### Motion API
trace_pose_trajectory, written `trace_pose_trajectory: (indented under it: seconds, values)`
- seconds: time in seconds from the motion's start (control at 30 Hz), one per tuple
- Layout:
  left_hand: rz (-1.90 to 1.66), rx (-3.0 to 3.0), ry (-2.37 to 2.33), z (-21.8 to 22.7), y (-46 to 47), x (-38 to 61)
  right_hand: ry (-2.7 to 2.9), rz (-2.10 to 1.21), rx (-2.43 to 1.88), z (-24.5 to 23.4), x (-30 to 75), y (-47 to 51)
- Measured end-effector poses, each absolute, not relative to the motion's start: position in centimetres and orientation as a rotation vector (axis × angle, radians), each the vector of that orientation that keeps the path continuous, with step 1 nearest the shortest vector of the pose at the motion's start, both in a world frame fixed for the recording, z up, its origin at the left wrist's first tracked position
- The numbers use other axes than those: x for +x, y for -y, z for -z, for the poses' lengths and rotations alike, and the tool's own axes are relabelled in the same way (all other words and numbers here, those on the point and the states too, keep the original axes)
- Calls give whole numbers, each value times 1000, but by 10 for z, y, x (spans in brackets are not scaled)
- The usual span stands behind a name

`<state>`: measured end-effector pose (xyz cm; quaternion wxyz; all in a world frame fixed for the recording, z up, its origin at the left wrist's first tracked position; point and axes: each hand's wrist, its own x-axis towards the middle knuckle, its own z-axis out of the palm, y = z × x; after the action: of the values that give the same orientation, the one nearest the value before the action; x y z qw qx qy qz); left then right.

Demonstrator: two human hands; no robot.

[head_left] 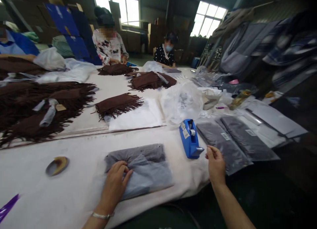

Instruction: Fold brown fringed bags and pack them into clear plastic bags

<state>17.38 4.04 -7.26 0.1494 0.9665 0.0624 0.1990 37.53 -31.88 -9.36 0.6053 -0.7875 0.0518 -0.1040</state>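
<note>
A folded dark grey textile in a clear plastic bag [148, 173] lies flat on the white-covered table in front of me. My left hand [117, 178] rests on its left part with the fingers spread. To the right of the bag stands a blue tape dispenser [188, 140], its cutting end turned towards me. Just beside that end is my right hand [216, 163], thumb and forefinger pinched together. Anything between those fingertips is too small to make out.
Two bagged grey textiles [224, 141] lie at the right. A tape roll [57, 165] is at the left. Brown fringed textiles [119, 104] and a white plastic heap [182, 102] lie farther back. Several people work across the table; hanging cloths [244, 46] are at the right.
</note>
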Motion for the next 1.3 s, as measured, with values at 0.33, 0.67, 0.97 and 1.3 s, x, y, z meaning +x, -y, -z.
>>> trace_pose_trajectory:
  seconds: [0.33, 0.67, 0.97, 1.3]
  values:
    - [-611, 2838, -210, 75, -40, 171, -43, 282, -1869, 103, 369, 316]
    - [-616, 2811, -181, 76, -42, 174, 21, 233, -1892, 89, 395, 322]
    - [-589, 2760, -285, 66, -33, 167, -63, 366, -2057, 112, 354, 335]
    - [-591, 2610, -378, 67, -33, 162, 1193, -330, -1840, 38, 330, 205]
